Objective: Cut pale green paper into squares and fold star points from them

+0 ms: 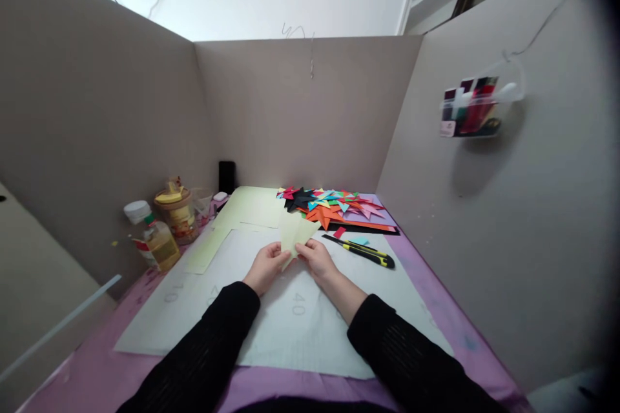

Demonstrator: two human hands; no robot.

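Note:
A pale yellow folded piece of paper (294, 230) is held between my two hands above the white sheet (276, 329). My left hand (266, 266) pinches its lower left edge, fingers closed. On the other side, my right hand (317, 258) grips the lower right part between thumb and fingers. To the right of my hands lies a black and yellow cutter knife (368, 253). Beside it are a small red scrap (340, 231) and a light blue scrap (360, 241).
Folded paper stars (323, 211) in several colours lie at the back on stacked coloured sheets. Pale yellow sheets (252, 205) spread at the back left. Along the left edge stand a bottle (163, 246) and a tub (177, 213). Grey panels (310, 116) enclose the table.

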